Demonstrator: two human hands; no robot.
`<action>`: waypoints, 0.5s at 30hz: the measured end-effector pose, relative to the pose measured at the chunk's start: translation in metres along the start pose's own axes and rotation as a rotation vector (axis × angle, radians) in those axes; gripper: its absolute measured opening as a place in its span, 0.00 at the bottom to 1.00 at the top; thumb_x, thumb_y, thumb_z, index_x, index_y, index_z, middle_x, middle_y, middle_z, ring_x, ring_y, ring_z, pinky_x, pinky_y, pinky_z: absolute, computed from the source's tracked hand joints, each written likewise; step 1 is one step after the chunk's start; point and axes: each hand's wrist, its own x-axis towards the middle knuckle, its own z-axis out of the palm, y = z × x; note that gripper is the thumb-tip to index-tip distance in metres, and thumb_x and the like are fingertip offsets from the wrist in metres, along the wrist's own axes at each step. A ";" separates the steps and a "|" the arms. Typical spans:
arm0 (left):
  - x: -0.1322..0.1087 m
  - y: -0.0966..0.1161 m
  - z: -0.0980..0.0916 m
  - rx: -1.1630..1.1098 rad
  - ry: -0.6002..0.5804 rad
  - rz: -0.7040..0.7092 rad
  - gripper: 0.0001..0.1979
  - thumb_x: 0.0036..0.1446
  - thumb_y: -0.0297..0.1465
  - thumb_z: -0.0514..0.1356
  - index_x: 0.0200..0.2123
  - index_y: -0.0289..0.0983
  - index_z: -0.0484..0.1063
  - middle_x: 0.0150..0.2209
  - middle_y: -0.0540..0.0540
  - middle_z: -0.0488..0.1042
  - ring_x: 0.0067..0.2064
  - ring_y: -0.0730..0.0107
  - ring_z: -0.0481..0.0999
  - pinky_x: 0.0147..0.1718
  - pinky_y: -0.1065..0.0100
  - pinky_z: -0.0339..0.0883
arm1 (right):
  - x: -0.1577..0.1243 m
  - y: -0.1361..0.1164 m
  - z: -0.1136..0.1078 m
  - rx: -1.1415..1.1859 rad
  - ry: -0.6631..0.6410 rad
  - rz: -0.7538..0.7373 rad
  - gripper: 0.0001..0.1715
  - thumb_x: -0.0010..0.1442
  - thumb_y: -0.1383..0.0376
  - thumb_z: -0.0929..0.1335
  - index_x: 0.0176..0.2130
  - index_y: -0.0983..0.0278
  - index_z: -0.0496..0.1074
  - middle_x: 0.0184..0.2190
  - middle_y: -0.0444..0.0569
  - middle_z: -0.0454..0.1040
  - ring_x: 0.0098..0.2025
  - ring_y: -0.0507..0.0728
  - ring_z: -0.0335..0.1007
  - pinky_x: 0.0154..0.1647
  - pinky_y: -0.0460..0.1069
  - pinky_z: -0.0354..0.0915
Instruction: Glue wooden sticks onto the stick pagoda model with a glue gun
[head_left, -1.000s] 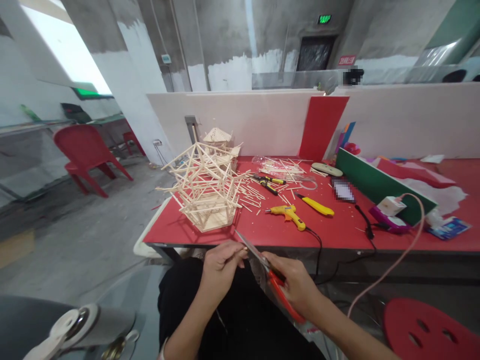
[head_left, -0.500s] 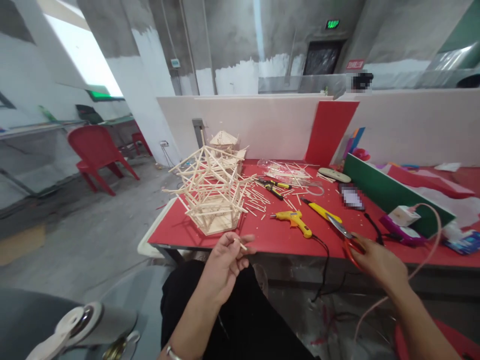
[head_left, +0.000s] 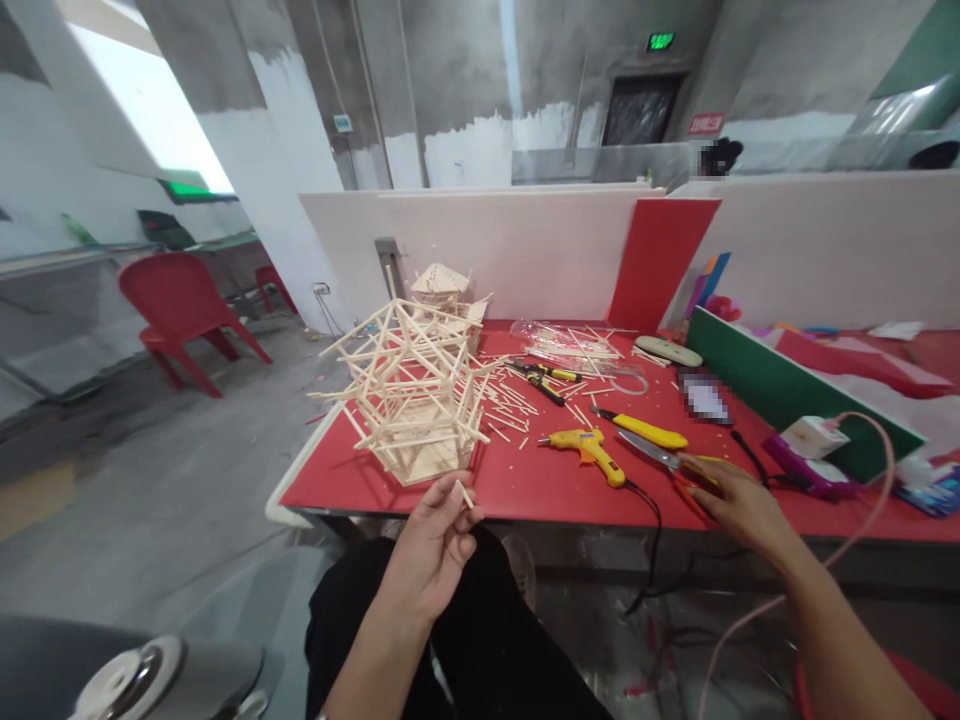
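My left hand (head_left: 435, 545) is closed, pinching a short wooden stick (head_left: 465, 494) between thumb and fingers just off the table's front edge. Right behind it stands a frame model of wooden sticks (head_left: 409, 385) on a flat wooden base. My right hand (head_left: 739, 500) has its fingers on the red handles of a pair of scissors (head_left: 651, 450), low over the table with the blades pointing left. Part of the handles is hidden under the fingers. Beside the blades lie a yellow utility knife (head_left: 645, 430) and a yellow glue gun (head_left: 589, 452).
Loose sticks (head_left: 506, 405) and pliers with black and yellow handles (head_left: 536, 380) lie on the red table (head_left: 502, 490). A smaller wooden model (head_left: 441, 280) stands behind. On the right are a green board (head_left: 795, 390) and a charger with a pink cable (head_left: 817, 437). The glue gun's black cord (head_left: 654, 520) hangs over the edge.
My right hand has brought the scissors slightly left and down toward the table beside the knife. My left hand has shifted a little left with the stick, which now points more downward.
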 end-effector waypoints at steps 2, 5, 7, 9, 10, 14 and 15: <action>0.003 0.001 0.001 0.019 0.012 0.009 0.16 0.45 0.26 0.69 0.39 0.35 0.72 0.29 0.51 0.73 0.26 0.79 0.74 0.15 0.82 0.61 | 0.000 0.002 -0.002 0.030 -0.059 0.002 0.28 0.55 0.56 0.62 0.53 0.61 0.70 0.52 0.52 0.72 0.54 0.63 0.67 0.55 0.56 0.61; 0.007 -0.001 0.005 0.046 -0.001 -0.005 0.17 0.45 0.23 0.69 0.40 0.33 0.73 0.29 0.50 0.74 0.26 0.79 0.74 0.17 0.81 0.64 | 0.006 -0.003 -0.008 -0.004 -0.117 0.018 0.27 0.55 0.56 0.63 0.52 0.61 0.71 0.52 0.52 0.72 0.54 0.63 0.67 0.56 0.55 0.60; 0.009 -0.003 0.009 0.057 0.005 -0.017 0.16 0.45 0.22 0.68 0.40 0.32 0.73 0.29 0.49 0.74 0.27 0.78 0.75 0.18 0.81 0.66 | 0.013 -0.015 -0.014 -0.079 -0.146 0.061 0.26 0.56 0.57 0.62 0.52 0.62 0.71 0.52 0.51 0.72 0.54 0.61 0.66 0.56 0.54 0.60; 0.009 -0.005 0.013 0.056 0.027 -0.018 0.14 0.45 0.21 0.68 0.38 0.32 0.72 0.28 0.49 0.75 0.27 0.76 0.76 0.19 0.80 0.67 | 0.020 -0.035 -0.021 -0.189 -0.155 0.115 0.23 0.57 0.58 0.61 0.50 0.61 0.73 0.51 0.52 0.73 0.53 0.63 0.66 0.54 0.55 0.60; 0.009 -0.005 0.015 0.053 0.037 -0.010 0.13 0.45 0.21 0.68 0.36 0.32 0.72 0.28 0.49 0.75 0.27 0.75 0.76 0.19 0.79 0.67 | 0.023 -0.047 -0.024 -0.241 -0.139 0.136 0.23 0.58 0.58 0.61 0.49 0.62 0.73 0.51 0.53 0.73 0.53 0.65 0.66 0.53 0.57 0.60; 0.010 0.001 0.018 0.059 0.071 0.024 0.12 0.46 0.24 0.68 0.35 0.33 0.71 0.28 0.49 0.76 0.26 0.73 0.77 0.17 0.78 0.67 | 0.035 -0.107 -0.026 -0.279 -0.045 0.174 0.25 0.61 0.54 0.58 0.52 0.61 0.70 0.51 0.54 0.72 0.51 0.65 0.67 0.47 0.55 0.62; 0.011 0.003 0.018 0.061 0.084 0.030 0.12 0.46 0.24 0.68 0.35 0.34 0.70 0.28 0.49 0.76 0.25 0.73 0.77 0.16 0.78 0.67 | 0.038 -0.122 -0.024 -0.231 -0.069 0.185 0.28 0.61 0.50 0.58 0.54 0.59 0.68 0.52 0.53 0.72 0.50 0.64 0.68 0.45 0.54 0.63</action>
